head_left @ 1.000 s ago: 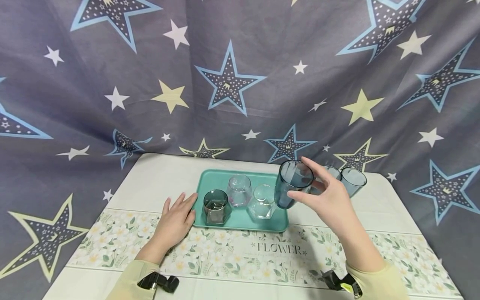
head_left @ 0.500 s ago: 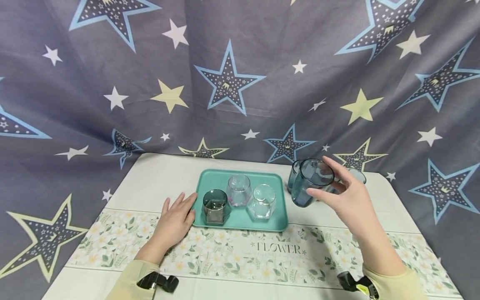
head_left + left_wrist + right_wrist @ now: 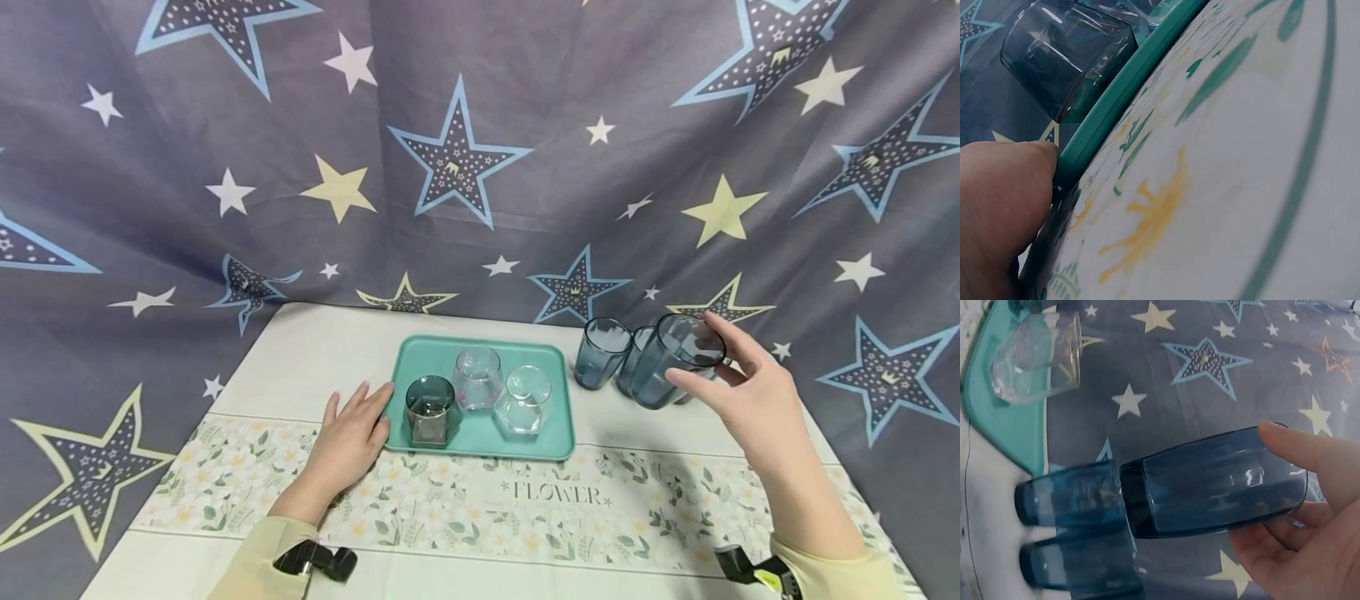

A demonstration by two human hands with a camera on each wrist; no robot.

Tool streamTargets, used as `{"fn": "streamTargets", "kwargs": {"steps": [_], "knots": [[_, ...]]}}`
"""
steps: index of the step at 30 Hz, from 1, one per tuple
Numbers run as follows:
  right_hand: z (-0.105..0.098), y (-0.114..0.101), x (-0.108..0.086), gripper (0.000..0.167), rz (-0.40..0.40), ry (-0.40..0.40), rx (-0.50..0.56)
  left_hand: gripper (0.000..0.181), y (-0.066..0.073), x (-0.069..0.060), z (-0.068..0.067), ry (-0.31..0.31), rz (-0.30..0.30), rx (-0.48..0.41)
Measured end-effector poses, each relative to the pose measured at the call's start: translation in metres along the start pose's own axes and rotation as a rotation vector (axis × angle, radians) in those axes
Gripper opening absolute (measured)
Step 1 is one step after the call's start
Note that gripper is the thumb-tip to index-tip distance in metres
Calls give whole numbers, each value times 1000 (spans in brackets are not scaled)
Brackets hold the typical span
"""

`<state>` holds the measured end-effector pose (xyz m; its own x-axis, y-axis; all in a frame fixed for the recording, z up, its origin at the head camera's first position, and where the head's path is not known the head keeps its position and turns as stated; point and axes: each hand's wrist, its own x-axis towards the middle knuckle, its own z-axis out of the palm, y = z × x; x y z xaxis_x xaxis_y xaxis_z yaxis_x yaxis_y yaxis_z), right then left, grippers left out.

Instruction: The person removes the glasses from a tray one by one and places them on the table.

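My right hand (image 3: 765, 400) grips a tall blue glass (image 3: 671, 362) near its rim, thumb on one side and fingers on the other. The right wrist view has this glass above two standing blue glasses (image 3: 1072, 494). In the head view, one blue glass (image 3: 600, 354) stands on the table at the left of the group; others are partly hidden behind the held one. My left hand (image 3: 345, 442) rests flat on the table, fingertips touching the left edge of a teal tray (image 3: 431, 354). On the tray are a dark grey glass (image 3: 431, 417), a pinkish clear glass (image 3: 477, 379) and a clear glass (image 3: 523, 404).
A white tablecloth (image 3: 315, 350) with a floral band (image 3: 450, 508) covers the table. Behind it hangs a grey curtain (image 3: 562, 200) printed with stars. The blue glasses stand close together, right of the tray.
My right hand has carried the blue glass rightward, from over the tray's right end to the right part of the blue group. The left hand stays at the tray's edge.
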<state>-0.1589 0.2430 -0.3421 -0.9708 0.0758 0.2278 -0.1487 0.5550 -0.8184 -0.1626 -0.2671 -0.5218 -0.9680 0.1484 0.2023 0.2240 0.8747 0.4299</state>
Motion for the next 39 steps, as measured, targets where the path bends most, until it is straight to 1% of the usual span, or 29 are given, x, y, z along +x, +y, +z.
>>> {"fn": "streamTargets", "kwargs": {"steps": [2, 6, 16, 19, 28, 32, 35, 39], "knots": [[-4, 3, 0, 90, 33, 2, -15, 57, 0, 0, 0, -1, -1, 0], [-12, 11, 2, 91, 71, 6, -23, 57, -1, 1, 0, -9, -6, 3], [-27, 35, 7, 91, 113, 44, -31, 57, -3, 2, 1, -9, -4, 6], [-31, 43, 8, 93, 127, 52, -25, 57, -2, 1, 1, -9, -5, 5], [-45, 64, 11, 94, 171, 111, 18, 57, -1, 2, 0, -15, -9, 8], [-53, 72, 11, 97, 209, 135, -19, 57, -1, 3, 0, -16, -11, 8], [-56, 77, 11, 99, 242, 152, -72, 57, -1, 3, 0, -14, -11, 5], [-58, 83, 12, 100, 279, 181, -93, 57, -1, 2, 1, -16, -10, 5]]}}
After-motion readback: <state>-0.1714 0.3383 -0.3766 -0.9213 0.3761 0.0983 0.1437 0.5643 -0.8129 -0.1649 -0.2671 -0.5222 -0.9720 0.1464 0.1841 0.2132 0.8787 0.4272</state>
